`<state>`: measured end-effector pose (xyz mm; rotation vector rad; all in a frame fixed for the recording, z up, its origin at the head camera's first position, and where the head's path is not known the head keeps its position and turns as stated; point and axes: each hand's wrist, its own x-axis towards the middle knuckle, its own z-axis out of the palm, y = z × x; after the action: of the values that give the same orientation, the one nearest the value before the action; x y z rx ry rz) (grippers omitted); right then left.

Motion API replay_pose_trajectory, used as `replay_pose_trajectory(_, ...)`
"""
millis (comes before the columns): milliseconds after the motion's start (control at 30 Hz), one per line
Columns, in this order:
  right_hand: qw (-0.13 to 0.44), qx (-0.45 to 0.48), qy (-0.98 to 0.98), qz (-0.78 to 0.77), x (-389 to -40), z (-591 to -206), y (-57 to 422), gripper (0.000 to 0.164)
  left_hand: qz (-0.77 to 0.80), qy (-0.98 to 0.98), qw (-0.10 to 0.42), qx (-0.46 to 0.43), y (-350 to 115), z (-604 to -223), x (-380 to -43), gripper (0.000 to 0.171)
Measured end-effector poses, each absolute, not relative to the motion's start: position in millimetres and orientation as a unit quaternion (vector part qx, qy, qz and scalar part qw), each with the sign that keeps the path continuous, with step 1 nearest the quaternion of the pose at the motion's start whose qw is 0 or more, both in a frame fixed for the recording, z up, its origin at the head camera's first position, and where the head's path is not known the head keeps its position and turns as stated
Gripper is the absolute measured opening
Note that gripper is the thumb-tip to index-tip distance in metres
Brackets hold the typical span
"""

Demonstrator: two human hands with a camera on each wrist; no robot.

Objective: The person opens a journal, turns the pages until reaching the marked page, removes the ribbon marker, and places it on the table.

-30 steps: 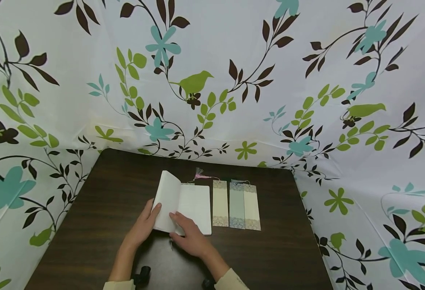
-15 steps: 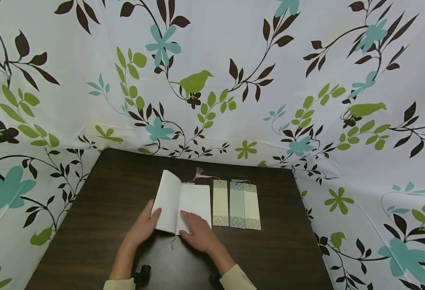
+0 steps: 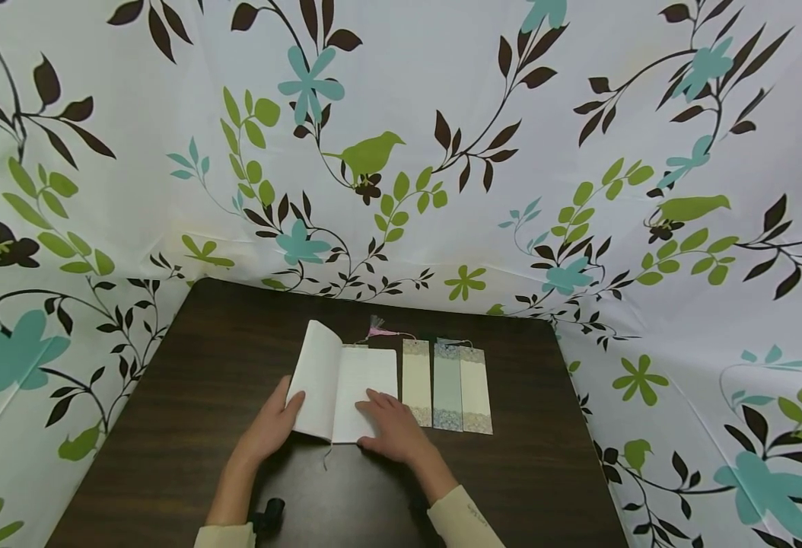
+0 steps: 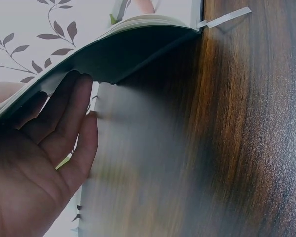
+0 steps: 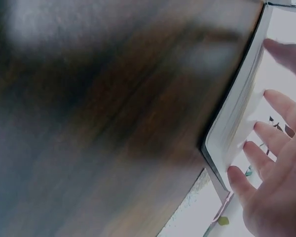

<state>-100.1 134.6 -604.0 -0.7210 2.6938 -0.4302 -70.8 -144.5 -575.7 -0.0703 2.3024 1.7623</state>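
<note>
A notebook [image 3: 317,380] with blank white pages lies open on the dark wooden table [image 3: 510,479], its left half raised. My left hand [image 3: 269,428] holds that half, thumb on the page and fingers under the dark cover [image 4: 133,49], as the left wrist view shows. On the right page rests my right hand [image 3: 399,432], its spread fingertips near the page edge [image 5: 242,111] in the right wrist view. A thin ribbon [image 3: 327,457] hangs out at the bottom of the spine. The page under my right palm is hidden.
Right of the notebook lie a cream bookmark [image 3: 416,380], a blue-grey bookmark [image 3: 447,388] and another cream bookmark [image 3: 476,392]. A pink tassel [image 3: 377,329] lies behind the notebook. Leaf-and-bird patterned cloth [image 3: 367,190] surrounds the table at the back and sides.
My right hand has slid right across the page, from near the spine to the outer part. The ribbon has come into sight. My left hand keeps its hold on the raised half.
</note>
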Motion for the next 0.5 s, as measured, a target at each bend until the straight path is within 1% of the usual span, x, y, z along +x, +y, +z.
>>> replay_pose_trajectory(200, 0.169, -0.254, 0.940, -0.152, -102.0, -603.2, 136.2, 0.069, 0.597, 0.792, 0.126, -0.023, -144.0, -574.5, -70.2, 0.047)
replay_pose_trajectory(367, 0.173, -0.256, 0.936, -0.166, -104.0, -601.9, 137.9, 0.062, 0.591, 0.796, 0.125, -0.029, -143.5, -574.9, -70.7, 0.047)
replay_pose_trajectory(500, 0.176, -0.258, 0.933, -0.180, -105.7, -600.8, 139.7, 0.053, 0.591, 0.797, 0.123, -0.026, -144.7, -574.2, -69.6, 0.049)
